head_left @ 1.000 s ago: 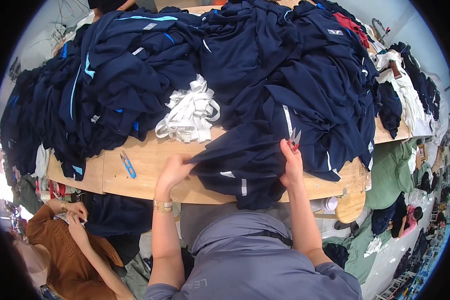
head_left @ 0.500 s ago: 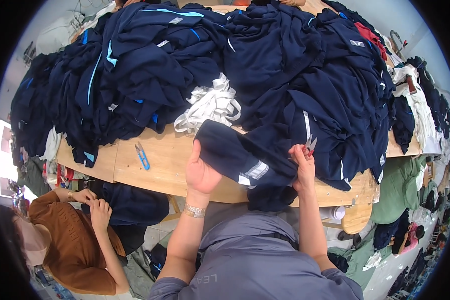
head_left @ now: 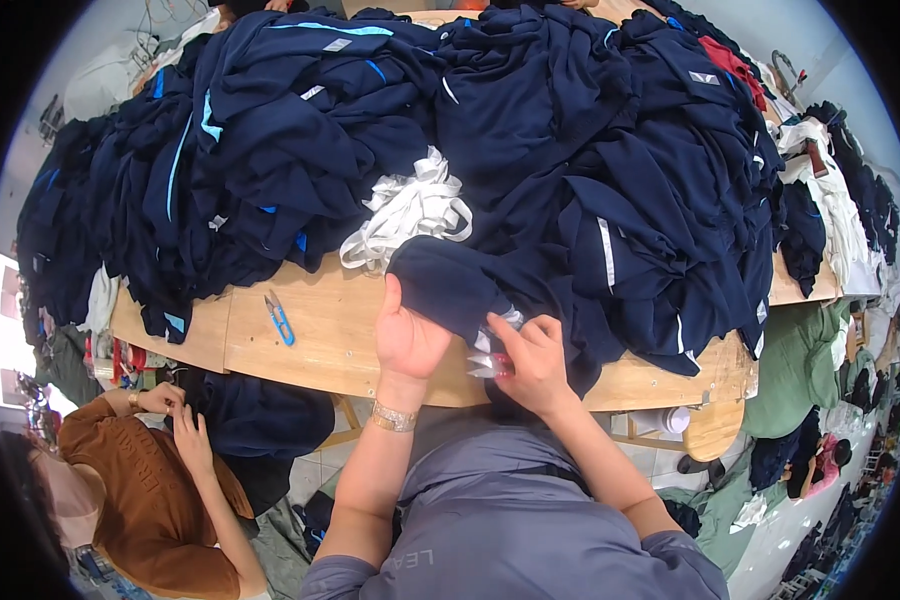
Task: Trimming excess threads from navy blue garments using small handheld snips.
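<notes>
The right hand has its thumb and pointing finger close together, pinching the edge of a shiny pale grey patch on a dark navy blue cloth piece. Small metal snips with red handles are tucked in the same hand. Their blades poke out to the left, under the cloth's edge, and look blurry. The left hand is palm up, with its thumb at the left edge of the navy piece. Its other fingers go under the cloth, so I cannot tell how they bend. The navy piece is between the two hands, above the front of a light brown wooden table.

A shiny gold band is around the left wrist. Just behind the navy piece sits a heap of flat white tape. Blue-handled snips with metal blades lie on the wood to the left. A big pile of dark navy clothes covers most of the table, with light blue and grey bits on it. A red cloth is at the far right. Green cloth hangs past the table's right end. At the lower left, a person in a brown top has both hands close together, near more navy cloth.
</notes>
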### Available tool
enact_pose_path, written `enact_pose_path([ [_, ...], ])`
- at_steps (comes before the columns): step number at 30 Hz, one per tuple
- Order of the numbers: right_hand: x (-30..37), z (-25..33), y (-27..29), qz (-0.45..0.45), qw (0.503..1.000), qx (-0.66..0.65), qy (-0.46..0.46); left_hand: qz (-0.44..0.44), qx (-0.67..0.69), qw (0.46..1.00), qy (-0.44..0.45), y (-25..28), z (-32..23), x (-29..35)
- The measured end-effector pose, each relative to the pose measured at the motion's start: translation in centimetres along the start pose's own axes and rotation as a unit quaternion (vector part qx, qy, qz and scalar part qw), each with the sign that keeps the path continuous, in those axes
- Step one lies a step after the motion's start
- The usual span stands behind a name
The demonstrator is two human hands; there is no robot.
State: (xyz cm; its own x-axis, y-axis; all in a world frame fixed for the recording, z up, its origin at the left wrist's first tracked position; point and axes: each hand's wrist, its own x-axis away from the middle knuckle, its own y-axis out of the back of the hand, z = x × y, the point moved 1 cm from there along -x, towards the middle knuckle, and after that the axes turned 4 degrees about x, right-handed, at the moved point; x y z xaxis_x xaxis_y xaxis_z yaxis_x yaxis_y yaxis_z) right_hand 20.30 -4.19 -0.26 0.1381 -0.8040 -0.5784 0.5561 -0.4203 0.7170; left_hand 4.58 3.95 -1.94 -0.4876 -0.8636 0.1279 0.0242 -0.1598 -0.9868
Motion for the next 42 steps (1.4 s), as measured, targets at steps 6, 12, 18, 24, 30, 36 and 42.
enact_pose_path([
  [6, -0.5, -3.3, 0.9, -0.04, 0.831, -0.453, -0.321, -0.172, -0.188, 0.964, -0.078, -1.4, -0.3, -0.6],
  [12, -1.0, -4.8, 2.4, -0.029, 0.586, -0.722, -0.366, 0.02, -0.572, 0.779, -0.256, -5.1, 3.4, -1.7],
  [18, -1.2, -4.8, 3.1, -0.029, 0.539, -0.767, -0.346, 0.134, -0.844, 0.503, -0.13, -5.0, 3.9, -3.6],
  [24, -1.2, -7.8, 5.2, -0.056, 0.763, -0.54, -0.351, 0.121, -0.81, 0.573, -0.034, -6.0, 1.1, -3.4],
  [30, 1.5, -9.8, 8.1, -0.079, 0.862, -0.304, -0.399, -0.177, -0.631, 0.504, -0.563, -5.0, -12.6, 0.9],
  [36, 7.2, -10.9, 5.8, -0.048, 0.839, -0.219, -0.496, -0.143, -0.719, 0.496, -0.466, -3.7, -7.8, 3.3],
  [42, 5.3, -6.4, 5.1, 0.066, 0.803, -0.352, -0.477, 0.085, -0.897, 0.401, -0.166, -1.6, 5.0, 3.7],
])
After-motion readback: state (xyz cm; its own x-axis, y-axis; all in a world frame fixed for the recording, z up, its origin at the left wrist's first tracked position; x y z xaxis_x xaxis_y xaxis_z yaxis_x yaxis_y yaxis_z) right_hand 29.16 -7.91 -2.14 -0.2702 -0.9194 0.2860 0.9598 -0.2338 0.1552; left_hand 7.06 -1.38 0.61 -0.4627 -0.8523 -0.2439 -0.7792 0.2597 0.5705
